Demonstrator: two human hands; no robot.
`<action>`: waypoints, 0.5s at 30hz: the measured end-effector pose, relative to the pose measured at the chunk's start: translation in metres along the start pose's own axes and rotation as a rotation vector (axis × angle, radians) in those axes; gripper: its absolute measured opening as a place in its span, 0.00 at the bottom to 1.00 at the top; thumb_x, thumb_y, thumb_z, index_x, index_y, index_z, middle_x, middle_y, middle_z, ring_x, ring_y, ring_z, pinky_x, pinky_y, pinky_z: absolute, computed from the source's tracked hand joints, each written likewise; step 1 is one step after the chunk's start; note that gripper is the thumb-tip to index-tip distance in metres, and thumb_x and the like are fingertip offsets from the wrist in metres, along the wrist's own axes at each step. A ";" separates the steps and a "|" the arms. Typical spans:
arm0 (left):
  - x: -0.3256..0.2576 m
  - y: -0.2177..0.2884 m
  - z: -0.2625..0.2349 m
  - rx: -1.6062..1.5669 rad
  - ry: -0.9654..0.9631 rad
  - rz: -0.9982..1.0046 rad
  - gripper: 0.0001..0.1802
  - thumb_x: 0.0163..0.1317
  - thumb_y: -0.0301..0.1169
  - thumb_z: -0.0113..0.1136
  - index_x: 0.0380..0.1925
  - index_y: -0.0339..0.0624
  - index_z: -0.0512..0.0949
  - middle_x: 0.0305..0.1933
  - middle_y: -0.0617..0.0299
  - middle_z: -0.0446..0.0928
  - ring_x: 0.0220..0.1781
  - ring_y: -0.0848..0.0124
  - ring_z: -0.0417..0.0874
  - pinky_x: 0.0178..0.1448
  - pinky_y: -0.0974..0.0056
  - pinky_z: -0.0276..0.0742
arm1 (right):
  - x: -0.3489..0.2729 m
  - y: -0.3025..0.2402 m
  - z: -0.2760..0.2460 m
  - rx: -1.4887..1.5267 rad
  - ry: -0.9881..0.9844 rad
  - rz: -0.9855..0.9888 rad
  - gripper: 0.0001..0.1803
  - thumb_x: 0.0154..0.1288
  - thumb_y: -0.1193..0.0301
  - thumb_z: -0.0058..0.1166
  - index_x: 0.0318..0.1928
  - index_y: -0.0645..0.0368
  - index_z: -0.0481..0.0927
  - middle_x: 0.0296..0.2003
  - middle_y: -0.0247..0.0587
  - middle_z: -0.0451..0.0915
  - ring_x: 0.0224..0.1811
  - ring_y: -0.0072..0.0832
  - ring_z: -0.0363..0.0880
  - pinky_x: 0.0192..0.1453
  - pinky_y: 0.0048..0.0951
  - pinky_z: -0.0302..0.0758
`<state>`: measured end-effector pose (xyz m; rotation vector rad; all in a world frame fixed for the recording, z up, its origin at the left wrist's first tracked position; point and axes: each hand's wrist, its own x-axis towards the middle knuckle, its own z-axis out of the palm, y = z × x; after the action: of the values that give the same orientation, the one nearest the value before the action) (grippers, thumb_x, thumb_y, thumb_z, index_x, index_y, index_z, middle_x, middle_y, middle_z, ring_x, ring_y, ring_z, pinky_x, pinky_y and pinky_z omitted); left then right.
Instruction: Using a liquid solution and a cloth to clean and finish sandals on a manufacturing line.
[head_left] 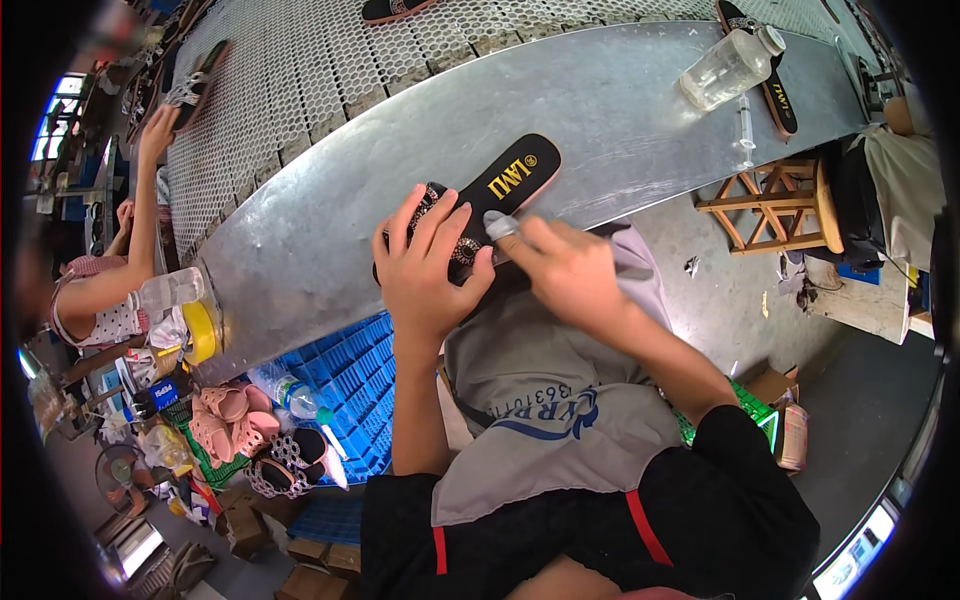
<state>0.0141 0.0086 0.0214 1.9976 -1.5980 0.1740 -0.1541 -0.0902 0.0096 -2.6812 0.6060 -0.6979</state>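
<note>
Apparently mid-job: 1 black sandal (500, 190) with a tan sole edge lay at the near rim of the curved metal desk (620, 110), its heel end pointing away and its beaded strap end toward the person. Left hand (430, 265) was spread over the strap end, its fingers (452, 222) pressed down flat on it, pinning rather than clenched around it. Right hand (570, 270) had its fingers pinched on a small pale piece (500, 225), a wipe or cloth as far as could be told, set against the footbed just beside the left fingers. Judged from this, the rubbing or cleaning of this sandal was underway and not finished, since the sandal sat under both hands and not on the mesh conveyor (300, 70) behind the desk. Other sandals already lay on that conveyor, so some pairs looked done. More waited: pink sandals (225, 415) and a strappy black-and-white one in a crate low on the left. A clear plastic bottle (728, 68) lay on the desk at far right, well apart. Another person's arm (140, 200) reached toward the conveyor at far left.
</note>
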 end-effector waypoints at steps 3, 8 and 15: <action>-0.001 -0.001 0.000 -0.003 0.010 -0.001 0.22 0.52 0.42 0.67 0.46 0.47 0.85 0.58 0.64 0.82 0.69 0.57 0.74 0.66 0.46 0.65 | 0.010 0.021 -0.023 -0.097 0.043 0.108 0.26 0.50 0.80 0.55 0.52 0.50 0.86 0.33 0.36 0.74 0.26 0.34 0.79 0.27 0.34 0.76; -0.001 -0.001 0.000 -0.001 0.019 -0.007 0.21 0.52 0.42 0.67 0.46 0.47 0.85 0.58 0.65 0.82 0.69 0.58 0.74 0.66 0.46 0.65 | 0.017 0.028 -0.024 -0.215 0.086 0.181 0.24 0.49 0.78 0.57 0.50 0.52 0.85 0.33 0.32 0.74 0.29 0.31 0.80 0.28 0.32 0.77; 0.000 -0.002 0.000 -0.012 0.017 0.005 0.21 0.52 0.42 0.67 0.45 0.47 0.85 0.58 0.65 0.82 0.68 0.58 0.75 0.66 0.46 0.65 | 0.009 0.025 -0.029 -0.125 0.038 0.114 0.28 0.49 0.81 0.55 0.52 0.47 0.87 0.34 0.34 0.75 0.25 0.35 0.79 0.27 0.36 0.76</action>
<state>0.0156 0.0093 0.0209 1.9781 -1.5904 0.1823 -0.1701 -0.1211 0.0275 -2.7256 0.8308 -0.7036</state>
